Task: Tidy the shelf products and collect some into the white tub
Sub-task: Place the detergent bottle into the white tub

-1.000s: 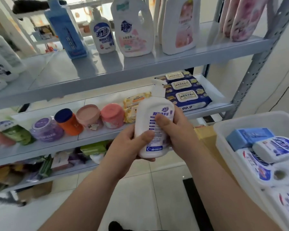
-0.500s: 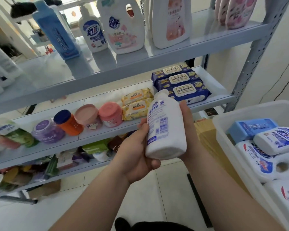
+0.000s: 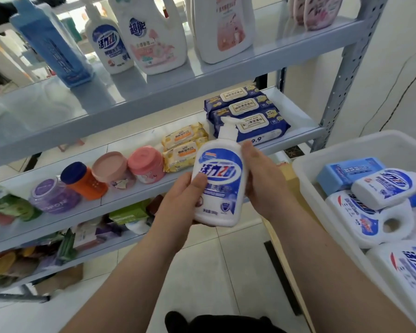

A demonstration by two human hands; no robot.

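pump bottle gripped upright by left hand and right hand, label facing up for checking; white tub just right.

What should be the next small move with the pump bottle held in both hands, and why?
Probably carry the pump bottle rightward into the white tub: the left hand and right hand grip it, and a matching bottle lies in there.

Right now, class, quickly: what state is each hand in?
Left hand: closed, gripping the white pump bottle near its base.
Right hand: closed, holding the same bottle's side.
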